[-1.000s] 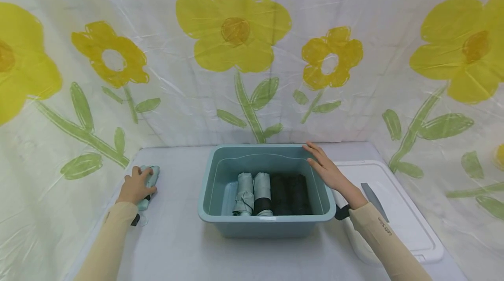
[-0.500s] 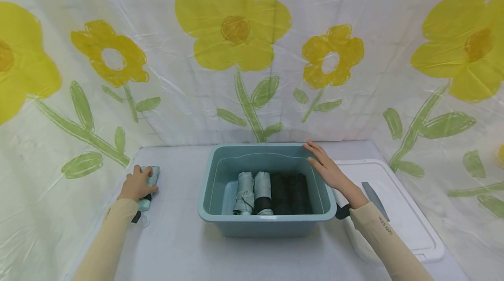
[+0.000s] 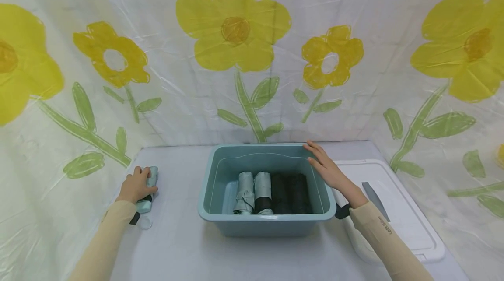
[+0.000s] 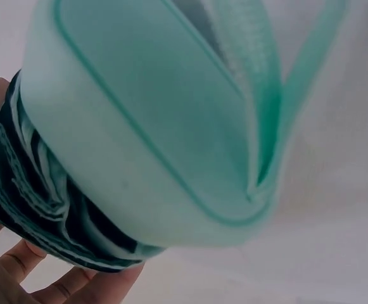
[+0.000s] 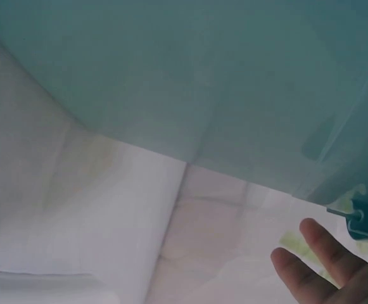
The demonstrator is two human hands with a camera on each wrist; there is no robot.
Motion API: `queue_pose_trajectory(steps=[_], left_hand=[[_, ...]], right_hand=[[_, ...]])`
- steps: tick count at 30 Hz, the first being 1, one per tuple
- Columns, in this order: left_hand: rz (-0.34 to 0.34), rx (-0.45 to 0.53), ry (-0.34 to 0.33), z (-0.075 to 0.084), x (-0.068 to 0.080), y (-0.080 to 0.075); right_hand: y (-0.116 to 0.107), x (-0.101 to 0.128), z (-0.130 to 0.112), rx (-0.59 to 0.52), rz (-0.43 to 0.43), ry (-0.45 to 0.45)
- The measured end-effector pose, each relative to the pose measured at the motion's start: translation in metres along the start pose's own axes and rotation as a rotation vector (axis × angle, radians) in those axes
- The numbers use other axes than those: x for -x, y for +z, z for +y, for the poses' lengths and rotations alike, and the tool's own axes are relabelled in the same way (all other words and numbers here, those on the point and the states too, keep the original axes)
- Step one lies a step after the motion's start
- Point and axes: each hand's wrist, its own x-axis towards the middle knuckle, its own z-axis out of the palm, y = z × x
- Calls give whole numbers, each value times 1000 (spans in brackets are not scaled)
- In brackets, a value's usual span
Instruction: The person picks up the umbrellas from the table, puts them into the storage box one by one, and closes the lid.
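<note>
Here, my left hand [image 3: 135,186] is curling around a folded mint umbrella [image 3: 150,181], while my right hand [image 3: 328,170] is resting straight-fingered on the teal bin [image 3: 265,224].

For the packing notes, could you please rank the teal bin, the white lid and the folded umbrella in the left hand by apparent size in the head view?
1. teal bin
2. white lid, partly hidden by the right arm, so this order is uncertain
3. folded umbrella, clearly smallest, gripped by the left hand
</note>
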Motion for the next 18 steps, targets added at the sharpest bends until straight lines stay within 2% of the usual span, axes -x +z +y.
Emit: queue_pose_trajectory(steps=[4, 10, 18], left_hand=[[12, 6, -2, 2, 2, -4], [-24, 10, 8, 7, 3, -10], [-16, 10, 27, 22, 1, -20]], right_hand=[[0, 0, 0, -2, 3, 1], [0, 0, 1, -5, -2, -1], [0, 0, 1, -5, -4, -3]])
